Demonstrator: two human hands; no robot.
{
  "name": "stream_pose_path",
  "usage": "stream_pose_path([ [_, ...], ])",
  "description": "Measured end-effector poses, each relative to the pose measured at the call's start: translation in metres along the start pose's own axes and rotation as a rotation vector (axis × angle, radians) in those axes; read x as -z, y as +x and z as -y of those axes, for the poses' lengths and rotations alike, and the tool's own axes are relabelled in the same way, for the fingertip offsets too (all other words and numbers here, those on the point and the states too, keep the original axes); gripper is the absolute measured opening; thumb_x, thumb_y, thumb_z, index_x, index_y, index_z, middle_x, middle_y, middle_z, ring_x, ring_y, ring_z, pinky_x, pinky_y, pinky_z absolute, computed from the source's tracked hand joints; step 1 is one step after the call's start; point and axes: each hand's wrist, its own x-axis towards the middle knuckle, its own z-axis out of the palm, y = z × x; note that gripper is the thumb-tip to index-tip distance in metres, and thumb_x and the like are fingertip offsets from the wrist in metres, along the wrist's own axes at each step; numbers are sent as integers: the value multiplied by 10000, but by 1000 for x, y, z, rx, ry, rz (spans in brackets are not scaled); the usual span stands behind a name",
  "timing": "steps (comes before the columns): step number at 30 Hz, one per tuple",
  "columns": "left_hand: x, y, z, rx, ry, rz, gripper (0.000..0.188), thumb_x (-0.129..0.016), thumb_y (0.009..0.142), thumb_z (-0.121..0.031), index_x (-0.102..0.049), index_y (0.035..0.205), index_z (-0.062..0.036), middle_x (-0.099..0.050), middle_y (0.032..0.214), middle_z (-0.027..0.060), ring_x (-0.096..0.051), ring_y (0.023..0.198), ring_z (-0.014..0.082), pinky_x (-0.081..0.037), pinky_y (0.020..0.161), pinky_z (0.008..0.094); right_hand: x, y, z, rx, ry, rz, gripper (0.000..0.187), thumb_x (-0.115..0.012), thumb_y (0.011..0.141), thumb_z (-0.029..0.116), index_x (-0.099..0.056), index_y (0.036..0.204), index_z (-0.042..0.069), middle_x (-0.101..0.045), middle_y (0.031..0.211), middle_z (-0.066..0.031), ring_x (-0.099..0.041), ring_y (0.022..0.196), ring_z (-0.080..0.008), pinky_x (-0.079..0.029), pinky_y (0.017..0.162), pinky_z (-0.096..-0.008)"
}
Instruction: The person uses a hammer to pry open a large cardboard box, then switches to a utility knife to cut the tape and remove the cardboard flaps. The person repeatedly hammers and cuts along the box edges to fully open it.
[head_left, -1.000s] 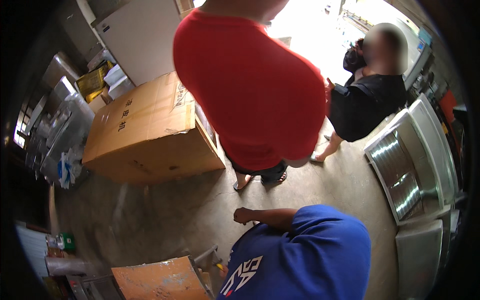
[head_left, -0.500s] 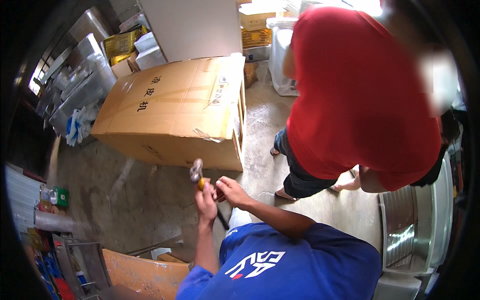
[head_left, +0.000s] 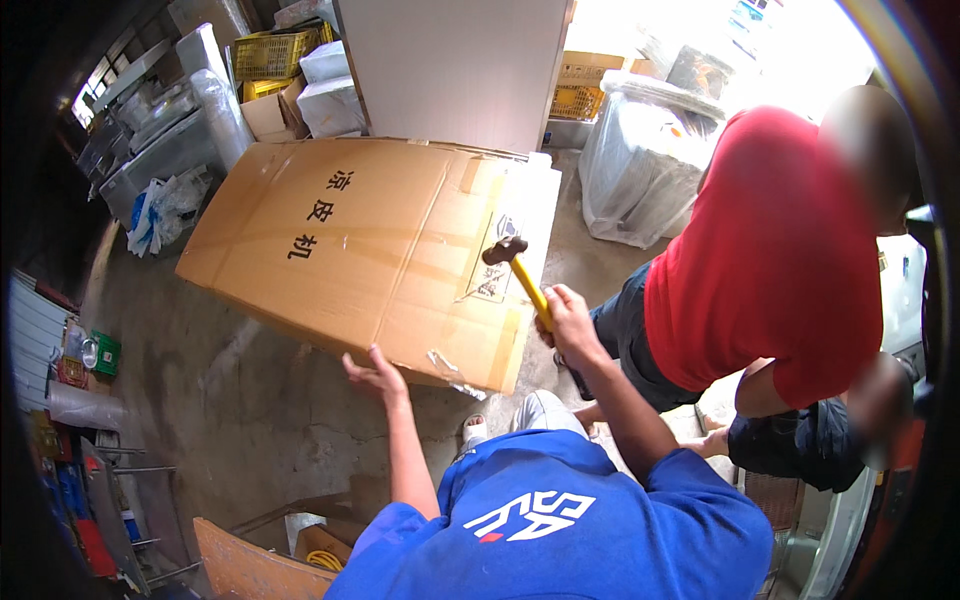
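My right hand (head_left: 568, 325) is closed round the yellow handle of a hammer (head_left: 529, 282). The dark metal head points up and away, in front of the right end of a large cardboard box (head_left: 390, 235). Fingers spread, my left hand (head_left: 376, 379) is at the near lower edge of that box; whether it touches the cardboard I cannot tell. Clear tape and a torn bit of film show on the box's near right corner.
A person in a red shirt (head_left: 765, 260) bends over close on my right. Behind them stands a plastic-wrapped unit (head_left: 645, 160). A pale panel (head_left: 455, 75) rises behind the box, yellow crates (head_left: 275, 54) lie at the far left, and an orange board (head_left: 255, 565) is at lower left.
The hammer has passed from my left hand to my right. My left hand has opened and come to the box's near edge. The box appears closer; the person in red appears farther right.
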Motion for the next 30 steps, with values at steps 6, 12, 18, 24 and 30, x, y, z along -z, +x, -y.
stream_pose_path([
  [6, -43, 13, 72, 411, -586, 232, 883, -501, 986, -614, -317, 1554, 36, -369, 1591, 222, -415, 1428, 358, -356, 1172, 472, 71, 121, 19, -42, -98, -89, 255, -430, 1103, 278, -544, 1001, 74, -583, 651, -55, -489, 448, -114, -392, 411, -270],
  [12, -31, 5, 89, 438, -713, 222, 781, -512, 1016, -414, -167, 1638, -92, -271, 1658, 152, -359, 1473, 328, -319, 1200, 460, 104, 213, -1, -13, -134, -204, 269, -418, 1107, 279, -530, 982, 68, -564, 635, -43, -481, 442, -113, -389, 409, -277],
  [18, -31, 5, -6, 190, -151, 301, 871, -553, 1031, -282, 29, 1663, -139, -45, 1722, 160, -181, 1557, 316, -206, 1253, 436, 141, 283, 10, -24, -166, -228, 266, -417, 1109, 281, -510, 970, 74, -555, 636, -53, -472, 427, -118, -375, 391, -277],
  [24, -23, 3, 4, 293, -101, 349, 951, -573, 1048, -298, 140, 1621, -37, 23, 1717, 186, -104, 1574, 291, -144, 1269, 429, 149, 341, 17, 58, -95, -240, 276, -420, 1107, 292, -532, 1002, 61, -579, 670, -70, -501, 454, -125, -410, 423, -288],
  [30, -24, 12, -13, 324, 66, 414, 975, -590, 1036, -308, 141, 1616, -26, 1, 1709, 224, -111, 1575, 329, -133, 1274, 448, 139, 382, 57, 14, 21, -94, 263, -397, 1113, 304, -523, 1075, 76, -617, 727, -74, -530, 477, -122, -435, 451, -282],
])
